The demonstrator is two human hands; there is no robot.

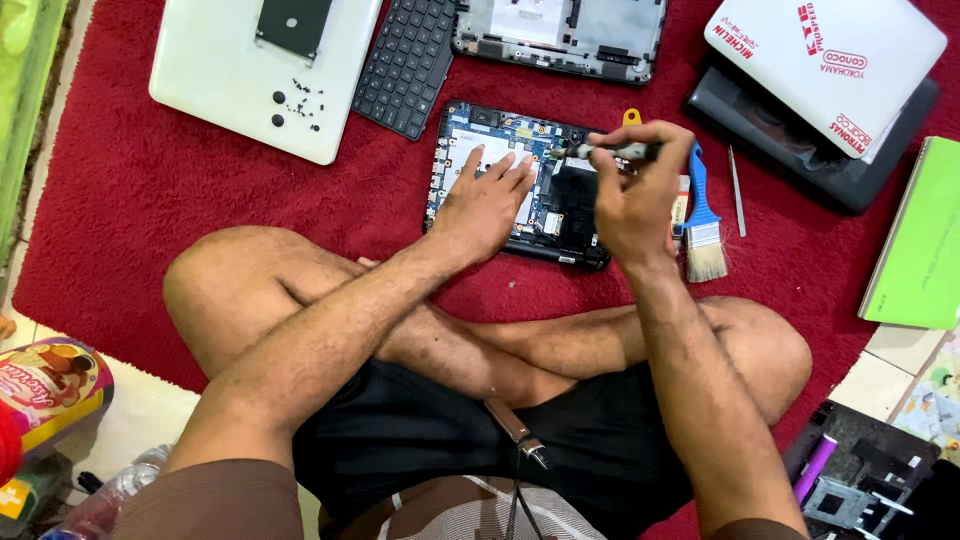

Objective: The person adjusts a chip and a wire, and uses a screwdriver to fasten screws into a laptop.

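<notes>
An opened laptop base with a blue circuit board (pixel 480 135) lies on the red carpet (pixel 150 190) in front of my crossed legs. My left hand (pixel 488 198) rests flat on the board, fingers spread. My right hand (pixel 630 195) grips a thin screwdriver (pixel 612 151) held sideways, its tip pointing left over the board. A blue-handled paintbrush (pixel 703 220) lies just right of that hand.
A white laptop lid (pixel 230 90) with small loose screws on it, a black keyboard (pixel 408 60) and another open chassis (pixel 560 35) lie at the top. Stacked white and dark laptops (pixel 830 90) sit top right, a green cover (pixel 920 240) at right. Tweezers (pixel 736 190) lie beside the brush.
</notes>
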